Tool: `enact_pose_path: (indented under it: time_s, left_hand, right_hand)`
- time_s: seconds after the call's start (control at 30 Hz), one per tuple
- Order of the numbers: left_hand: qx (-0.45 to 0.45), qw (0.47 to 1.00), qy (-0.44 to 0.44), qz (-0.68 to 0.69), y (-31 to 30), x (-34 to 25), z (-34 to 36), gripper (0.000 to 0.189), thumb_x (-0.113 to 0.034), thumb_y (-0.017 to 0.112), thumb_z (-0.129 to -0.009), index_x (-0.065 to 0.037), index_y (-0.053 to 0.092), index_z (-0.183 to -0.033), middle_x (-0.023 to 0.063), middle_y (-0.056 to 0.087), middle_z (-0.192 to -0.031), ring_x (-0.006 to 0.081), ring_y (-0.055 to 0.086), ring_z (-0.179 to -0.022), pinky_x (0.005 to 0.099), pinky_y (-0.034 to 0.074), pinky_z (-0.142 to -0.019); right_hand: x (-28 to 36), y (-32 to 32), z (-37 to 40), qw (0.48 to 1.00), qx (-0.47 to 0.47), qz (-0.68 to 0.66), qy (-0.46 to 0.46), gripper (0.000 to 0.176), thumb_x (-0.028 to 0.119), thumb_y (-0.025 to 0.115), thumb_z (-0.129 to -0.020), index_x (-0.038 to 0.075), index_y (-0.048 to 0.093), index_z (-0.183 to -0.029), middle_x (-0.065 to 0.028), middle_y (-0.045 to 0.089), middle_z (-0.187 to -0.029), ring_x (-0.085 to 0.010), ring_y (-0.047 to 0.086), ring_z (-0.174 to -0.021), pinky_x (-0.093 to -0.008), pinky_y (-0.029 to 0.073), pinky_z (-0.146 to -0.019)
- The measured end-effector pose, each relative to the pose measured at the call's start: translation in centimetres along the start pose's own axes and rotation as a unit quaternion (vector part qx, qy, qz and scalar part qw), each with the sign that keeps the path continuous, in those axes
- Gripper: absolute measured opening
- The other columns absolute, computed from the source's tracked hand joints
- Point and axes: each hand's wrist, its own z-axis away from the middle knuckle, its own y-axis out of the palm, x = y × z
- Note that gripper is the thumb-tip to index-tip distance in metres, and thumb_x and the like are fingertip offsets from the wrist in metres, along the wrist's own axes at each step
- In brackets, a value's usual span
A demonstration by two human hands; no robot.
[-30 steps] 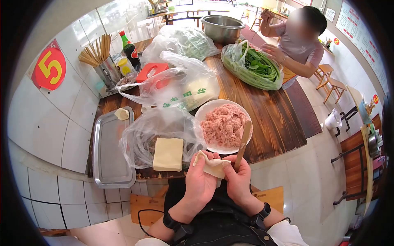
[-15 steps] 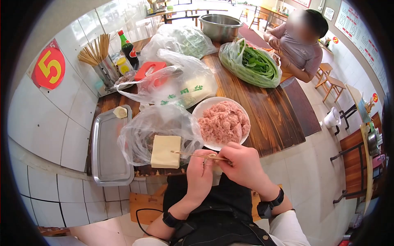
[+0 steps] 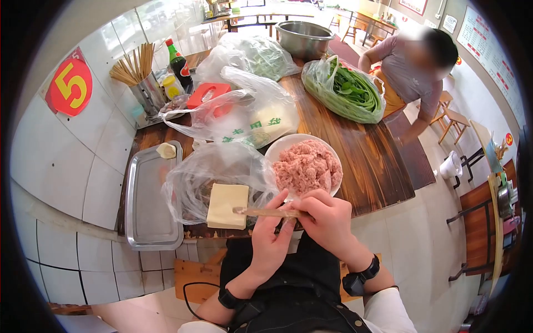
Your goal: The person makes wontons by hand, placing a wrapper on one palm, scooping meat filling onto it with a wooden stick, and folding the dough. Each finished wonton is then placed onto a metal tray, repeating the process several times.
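A flat wooden stick (image 3: 266,212) is pinched in my right hand (image 3: 328,219), lying sideways with a smear of meat on its left tip. My left hand (image 3: 269,238) curls up under the stick's middle, thumb and forefinger near it; a small pale bit shows at the fingertips, mostly hidden. Just left of that hand lies a square stack of pale yellow dough wrappers (image 3: 226,201), partly on a clear plastic bag (image 3: 186,183). Beyond my hands stands a white plate (image 3: 271,155) heaped with pink minced meat (image 3: 308,166).
A metal tray (image 3: 152,205) with a small pale lump (image 3: 166,150) lies left. Behind are plastic bags (image 3: 261,111), a red box (image 3: 208,95), a sauce bottle (image 3: 177,64), chopsticks (image 3: 136,66), bagged greens (image 3: 350,89) and a steel pot (image 3: 304,40). Another person (image 3: 408,72) sits across the table's far right.
The stick has turned so its flat face shows. My left fingers have parted, and the small curled pale piece between my hands is less visible. The other person's arm has reached down.
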Motion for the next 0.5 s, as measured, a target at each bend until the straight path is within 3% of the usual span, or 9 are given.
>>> enact_pose_path:
  time_s: [0.07, 0.13, 0.2, 0.27, 0.33, 0.4, 0.43, 0.5]
  left_hand:
    - [-0.011, 0.999, -0.004, 0.046, 0.4, 0.0, 0.1, 0.033, 0.002, 0.058, -0.092, 0.002, 0.059, -0.125, 0.0138, 0.056, -0.135, 0.0247, 0.054, -0.124, 0.0344, 0.043, -0.104]
    - [-0.022, 0.996, -0.008, 0.091, 0.6, -0.1, 0.4, 0.038, 0.004, 0.058, -0.091, 0.001, 0.058, -0.128, 0.0138, 0.055, -0.137, 0.0254, 0.054, -0.126, 0.0348, 0.043, -0.105]
    - [-0.014, 0.954, -0.084, 0.288, 0.5, -0.3, 0.7, 0.045, 0.006, 0.056, -0.091, 0.001, 0.051, -0.136, 0.0114, 0.054, -0.138, 0.02, 0.053, -0.125, 0.0325, 0.042, -0.106]
    - [0.004, 0.947, -0.111, 0.301, 0.1, 0.5, 1.1, 0.047, 0.005, 0.056, -0.092, 0.001, 0.048, -0.138, 0.0107, 0.055, -0.137, 0.0178, 0.054, -0.124, 0.0315, 0.043, -0.105]
    - [0.02, 0.94, -0.138, 0.311, -0.2, 1.0, 1.4, 0.049, 0.004, 0.056, -0.094, 0.001, 0.045, -0.141, 0.01, 0.056, -0.135, 0.0156, 0.054, -0.122, 0.0305, 0.044, -0.104]
    - [0.008, 0.898, -0.214, 0.384, -0.3, 1.0, 1.5, 0.048, -0.007, 0.06, -0.097, -0.002, 0.045, -0.142, 0.0108, 0.058, -0.133, 0.0173, 0.056, -0.122, 0.0319, 0.046, -0.103]
    - [-0.003, 0.904, -0.208, 0.373, -0.6, 0.8, 1.5, 0.048, -0.007, 0.06, -0.097, -0.002, 0.045, -0.142, 0.0108, 0.058, -0.133, 0.0173, 0.056, -0.122, 0.0319, 0.046, -0.103]
    - [0.014, 0.858, -0.273, 0.434, -2.1, -0.2, 1.2, 0.046, -0.013, 0.059, -0.098, -0.003, 0.045, -0.141, 0.0114, 0.059, -0.132, 0.0155, 0.058, -0.118, 0.0313, 0.051, -0.097]
  right_hand:
    - [-0.3, 0.4, 0.4, 1.0, -0.019, -0.002, -0.014, 0.012, 0.008, 0.074, -0.072, 0.013, 0.066, -0.081, -0.0016, 0.061, -0.076, -0.024, 0.062, -0.059, -0.033, 0.048, -0.05]
    - [-0.2, 0.6, 0.5, 0.995, -0.023, -0.082, 0.042, 0.013, 0.003, 0.074, -0.071, 0.009, 0.065, -0.078, -0.0043, 0.059, -0.071, -0.0199, 0.06, -0.058, -0.0291, 0.046, -0.051]
    - [-0.6, 0.2, 0.6, 0.984, 0.002, -0.152, 0.088, 0.012, 0.001, 0.074, -0.073, 0.008, 0.064, -0.077, -0.0035, 0.059, -0.071, -0.0149, 0.059, -0.059, -0.0263, 0.045, -0.054]
    - [-0.6, 0.2, 0.9, 0.965, 0.029, -0.221, 0.134, 0.012, 0.0, 0.074, -0.074, 0.006, 0.064, -0.077, -0.0028, 0.06, -0.071, -0.0098, 0.058, -0.06, -0.0236, 0.044, -0.056]
    - [0.0, 0.6, 1.2, 0.839, 0.06, -0.428, 0.332, 0.013, 0.002, 0.075, -0.079, 0.004, 0.062, -0.079, 0.0009, 0.059, -0.073, -0.0037, 0.053, -0.067, -0.0213, 0.041, -0.059]
    - [0.5, 0.6, 0.9, 0.83, 0.075, -0.432, 0.344, 0.014, 0.004, 0.076, -0.08, 0.003, 0.062, -0.082, 0.0029, 0.058, -0.074, -0.0031, 0.051, -0.068, -0.0215, 0.041, -0.058]
    - [0.8, 0.7, 0.6, 0.821, 0.091, -0.438, 0.356, 0.017, 0.006, 0.077, -0.08, 0.003, 0.061, -0.086, 0.0049, 0.057, -0.075, -0.0025, 0.049, -0.069, -0.0217, 0.04, -0.058]
    - [0.5, 0.7, 0.8, 0.857, 0.102, -0.383, 0.331, 0.027, 0.011, 0.08, -0.077, 0.003, 0.06, -0.092, 0.0071, 0.048, -0.074, -0.0027, 0.042, -0.066, -0.0208, 0.035, -0.057]
